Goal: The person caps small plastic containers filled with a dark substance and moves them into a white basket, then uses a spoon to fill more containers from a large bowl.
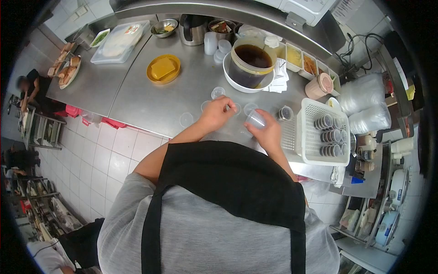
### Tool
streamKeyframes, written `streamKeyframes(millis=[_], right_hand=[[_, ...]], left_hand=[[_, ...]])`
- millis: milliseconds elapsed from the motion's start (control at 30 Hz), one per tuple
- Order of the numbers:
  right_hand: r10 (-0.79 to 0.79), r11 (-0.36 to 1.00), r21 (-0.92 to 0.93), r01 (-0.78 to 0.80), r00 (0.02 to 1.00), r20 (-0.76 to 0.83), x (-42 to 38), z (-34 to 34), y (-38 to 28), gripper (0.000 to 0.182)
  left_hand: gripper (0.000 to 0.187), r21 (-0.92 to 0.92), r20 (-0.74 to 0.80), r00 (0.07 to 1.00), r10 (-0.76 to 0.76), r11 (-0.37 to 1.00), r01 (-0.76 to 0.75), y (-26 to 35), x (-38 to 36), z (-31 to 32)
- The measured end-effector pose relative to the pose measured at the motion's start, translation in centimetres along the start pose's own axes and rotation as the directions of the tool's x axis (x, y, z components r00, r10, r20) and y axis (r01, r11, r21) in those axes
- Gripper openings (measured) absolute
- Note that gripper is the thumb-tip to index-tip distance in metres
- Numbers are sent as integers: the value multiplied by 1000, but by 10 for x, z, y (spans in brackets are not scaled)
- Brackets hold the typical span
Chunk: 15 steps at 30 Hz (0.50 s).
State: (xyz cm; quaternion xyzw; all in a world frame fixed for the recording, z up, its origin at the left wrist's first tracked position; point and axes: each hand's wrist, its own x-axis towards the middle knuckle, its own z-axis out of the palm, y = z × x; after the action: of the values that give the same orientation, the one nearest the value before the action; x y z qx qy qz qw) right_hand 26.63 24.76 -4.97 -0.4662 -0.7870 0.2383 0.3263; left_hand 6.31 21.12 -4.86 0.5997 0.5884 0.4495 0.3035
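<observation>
- On the steel worktop (134, 93), a tub of dark liquid (244, 73) sits inside a white bowl (242, 88), between the hands and the back edge.
- A white basket (308, 150) with small dark-filled cups (323, 136) in 3 rows stands beside the right hand, near the front edge; just outside its left side is a dark-filled cup (285, 113).
- At least 4 loose clear cups (186, 119) lie around the left hand; farther left, toward the back edge, is a yellow dish (160, 81).
- The right hand (269, 130) pinches a clear cup (256, 119), tilted, between thumb and fingers above the worktop near its front edge.
- The left hand (219, 113) is bent inward with curled fingers; whether they pinch anything cannot be told.
- The left hand partly covers the loose cups behind it, the black apron (232, 178) hides part of the front edge, and the contents of the held cup are hard to make out.
</observation>
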Motion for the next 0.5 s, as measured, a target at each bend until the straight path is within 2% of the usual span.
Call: streamKeyframes(millis=[133,233,333,433,500], right_hand=[[-27,1000,10,27,1000,14,1,2,-13,56],[-10,1000,-15,11,999,31,1,1,-18,55],[-19,999,-26,19,1000,-2,0,5,-7,56],[-22,999,-34,21,1000,-20,0,5,-3,57],[-26,999,-27,26,999,-23,1,4,-7,57]], left_hand=[[13,-86,97,995,-5,996,14,11,-5,15],[12,-97,61,997,-44,994,50,6,-7,18],[14,61,-65,995,-75,995,79,-3,-3,11],[16,392,-297,919,258,911,-129,-12,10,2],[17,328,-259,933,251,931,-159,-1,8,0]])
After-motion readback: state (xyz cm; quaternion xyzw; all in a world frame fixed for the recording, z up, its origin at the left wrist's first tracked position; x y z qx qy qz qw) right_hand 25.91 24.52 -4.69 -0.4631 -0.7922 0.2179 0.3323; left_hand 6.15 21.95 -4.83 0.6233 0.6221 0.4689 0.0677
